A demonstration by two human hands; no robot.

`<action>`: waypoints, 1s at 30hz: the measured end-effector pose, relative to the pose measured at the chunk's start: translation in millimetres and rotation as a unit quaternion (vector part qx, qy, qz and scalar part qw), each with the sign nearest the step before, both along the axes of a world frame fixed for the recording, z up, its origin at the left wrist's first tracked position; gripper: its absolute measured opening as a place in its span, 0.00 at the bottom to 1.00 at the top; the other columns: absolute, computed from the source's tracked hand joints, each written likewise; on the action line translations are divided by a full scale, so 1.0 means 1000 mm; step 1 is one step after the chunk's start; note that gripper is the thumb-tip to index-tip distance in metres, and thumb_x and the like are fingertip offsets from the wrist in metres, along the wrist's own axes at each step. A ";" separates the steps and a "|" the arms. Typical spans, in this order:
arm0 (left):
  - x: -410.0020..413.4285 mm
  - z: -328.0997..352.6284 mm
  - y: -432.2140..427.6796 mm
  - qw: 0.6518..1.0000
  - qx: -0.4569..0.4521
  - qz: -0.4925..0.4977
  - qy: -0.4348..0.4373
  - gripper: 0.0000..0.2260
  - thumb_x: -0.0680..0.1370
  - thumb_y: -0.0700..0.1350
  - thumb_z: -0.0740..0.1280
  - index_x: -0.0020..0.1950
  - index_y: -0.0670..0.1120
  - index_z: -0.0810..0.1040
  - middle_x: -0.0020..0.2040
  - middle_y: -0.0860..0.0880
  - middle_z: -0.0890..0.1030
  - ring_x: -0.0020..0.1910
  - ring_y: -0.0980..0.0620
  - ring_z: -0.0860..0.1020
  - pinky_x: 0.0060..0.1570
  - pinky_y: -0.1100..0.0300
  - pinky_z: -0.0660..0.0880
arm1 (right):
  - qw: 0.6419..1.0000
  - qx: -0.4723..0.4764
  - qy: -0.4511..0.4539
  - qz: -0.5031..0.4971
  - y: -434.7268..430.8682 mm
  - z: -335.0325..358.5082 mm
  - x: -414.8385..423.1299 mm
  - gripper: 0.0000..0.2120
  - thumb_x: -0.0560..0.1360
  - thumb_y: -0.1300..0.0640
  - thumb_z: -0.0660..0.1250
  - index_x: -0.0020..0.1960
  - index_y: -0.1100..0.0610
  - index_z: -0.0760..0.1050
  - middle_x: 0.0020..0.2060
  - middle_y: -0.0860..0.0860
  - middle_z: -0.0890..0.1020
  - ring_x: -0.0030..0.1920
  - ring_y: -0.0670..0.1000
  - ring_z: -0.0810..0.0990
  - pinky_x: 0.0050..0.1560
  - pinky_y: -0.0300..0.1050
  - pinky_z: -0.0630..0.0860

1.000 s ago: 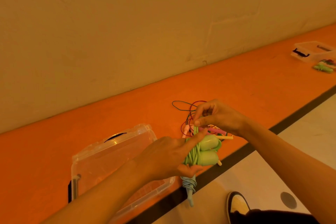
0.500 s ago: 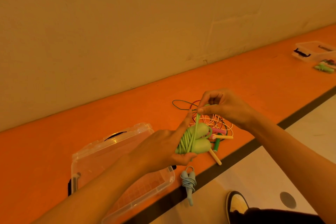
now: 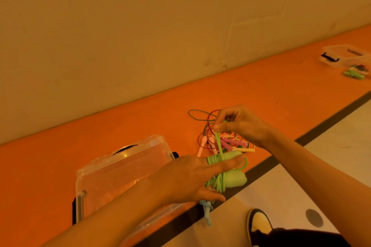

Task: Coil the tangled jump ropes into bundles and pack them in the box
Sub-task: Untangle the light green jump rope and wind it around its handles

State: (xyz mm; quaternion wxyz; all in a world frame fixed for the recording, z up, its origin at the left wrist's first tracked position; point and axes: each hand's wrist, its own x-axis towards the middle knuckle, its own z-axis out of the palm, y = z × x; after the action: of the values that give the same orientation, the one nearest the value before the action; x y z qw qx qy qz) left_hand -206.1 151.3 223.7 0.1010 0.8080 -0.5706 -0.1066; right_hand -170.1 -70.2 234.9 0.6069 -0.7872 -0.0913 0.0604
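Note:
My left hand holds a light green jump rope bundle, its two fat handles side by side with cord wound round them. My right hand pinches the free end of the green cord just above the bundle, pulled taut upward. Behind them a tangle of thin ropes in red, dark green, pink and yellow lies on the orange bench. A clear plastic box stands at my left with its lid shut. A blue coiled rope hangs over the bench edge under my left hand.
A wall runs close behind the bench. At the far right stand another clear box and a small pile of coloured ropes. A dark strip edges the bench front; a shoe is on the pale floor below.
The green bundle has swung in my left hand so the handles point right and sits lower. My right hand still pinches the cord end and has carried it round the bundle.

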 end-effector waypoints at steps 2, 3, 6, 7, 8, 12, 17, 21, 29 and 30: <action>0.000 -0.002 0.001 1.000 -0.003 -0.006 -0.012 0.39 0.78 0.66 0.62 0.75 0.67 0.35 0.80 0.55 0.58 0.31 0.60 0.62 0.31 0.68 0.61 | 1.000 -0.008 0.013 0.014 0.001 0.001 -0.001 0.13 0.69 0.58 0.75 0.43 0.69 0.79 0.38 0.65 0.81 0.38 0.55 0.78 0.40 0.44 0.75; 0.001 -0.002 0.002 1.000 0.001 -0.001 -0.011 0.38 0.77 0.68 0.60 0.74 0.68 0.34 0.80 0.54 0.60 0.31 0.61 0.62 0.31 0.69 0.60 | 1.000 -0.009 0.019 0.020 0.002 0.001 -0.001 0.13 0.69 0.59 0.74 0.43 0.69 0.79 0.38 0.65 0.81 0.38 0.53 0.78 0.39 0.42 0.75; 0.003 0.005 0.005 0.999 0.004 0.040 0.000 0.39 0.75 0.71 0.56 0.70 0.70 0.25 0.69 0.51 0.73 0.33 0.59 0.66 0.33 0.65 0.62 | 0.999 0.011 0.031 0.019 0.000 0.003 -0.001 0.11 0.70 0.59 0.74 0.43 0.67 0.79 0.37 0.61 0.81 0.38 0.51 0.78 0.40 0.41 0.75; 0.004 0.007 0.007 0.999 0.002 0.053 -0.006 0.40 0.76 0.70 0.56 0.69 0.69 0.24 0.65 0.51 0.75 0.32 0.59 0.64 0.32 0.65 0.61 | 0.999 0.019 0.035 0.020 0.000 0.004 -0.001 0.09 0.70 0.59 0.73 0.43 0.65 0.79 0.36 0.57 0.81 0.36 0.49 0.78 0.38 0.40 0.75; 0.004 0.009 0.008 0.998 -0.001 0.061 -0.010 0.40 0.77 0.69 0.57 0.69 0.68 0.24 0.61 0.51 0.76 0.31 0.59 0.63 0.31 0.64 0.60 | 0.999 0.023 0.042 0.027 0.001 0.004 -0.001 0.08 0.70 0.59 0.73 0.43 0.64 0.80 0.34 0.54 0.81 0.35 0.47 0.77 0.37 0.39 0.74; 0.004 0.004 0.011 0.996 -0.016 0.088 -0.012 0.38 0.78 0.68 0.58 0.78 0.63 0.36 0.55 0.51 0.78 0.38 0.57 0.67 0.38 0.60 0.68 | 0.996 -0.010 0.064 0.060 0.007 0.000 -0.004 0.08 0.72 0.57 0.73 0.45 0.63 0.81 0.33 0.54 0.81 0.32 0.49 0.76 0.32 0.39 0.72; 0.021 -0.003 0.023 0.990 -0.047 0.135 0.005 0.38 0.76 0.69 0.59 0.72 0.72 0.30 0.53 0.54 0.79 0.41 0.55 0.76 0.43 0.54 0.78 | 0.995 0.029 0.093 0.010 0.000 0.000 -0.005 0.08 0.71 0.56 0.71 0.46 0.60 0.81 0.36 0.54 0.81 0.34 0.48 0.77 0.33 0.37 0.74; 0.031 -0.002 0.029 0.985 -0.058 0.159 -0.007 0.38 0.74 0.71 0.56 0.71 0.72 0.30 0.52 0.52 0.80 0.41 0.53 0.77 0.42 0.53 0.78 | 0.989 0.094 0.098 -0.054 -0.007 -0.003 -0.002 0.07 0.73 0.58 0.68 0.46 0.60 0.82 0.36 0.55 0.81 0.32 0.47 0.76 0.29 0.35 0.71; 0.040 -0.006 0.034 0.980 -0.066 0.188 -0.011 0.37 0.75 0.70 0.58 0.77 0.67 0.40 0.46 0.55 0.76 0.39 0.55 0.74 0.37 0.59 0.72 | 0.971 0.170 0.131 -0.104 -0.019 0.013 0.000 0.10 0.71 0.61 0.69 0.52 0.63 0.81 0.39 0.56 0.83 0.27 0.45 0.73 0.23 0.34 0.68; 0.041 -0.006 0.035 0.979 -0.069 0.192 -0.010 0.37 0.75 0.70 0.57 0.76 0.68 0.39 0.46 0.54 0.77 0.38 0.55 0.75 0.36 0.60 0.72 | 0.969 0.184 0.130 -0.102 -0.019 0.015 0.000 0.11 0.71 0.63 0.69 0.53 0.63 0.80 0.39 0.56 0.84 0.28 0.45 0.75 0.23 0.34 0.71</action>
State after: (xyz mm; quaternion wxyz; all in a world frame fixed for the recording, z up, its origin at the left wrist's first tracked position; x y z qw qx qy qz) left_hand -164.9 185.9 217.6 0.1695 0.8945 -0.4119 -0.0375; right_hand -170.3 -89.6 249.8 0.7511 -0.6525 0.0593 0.0819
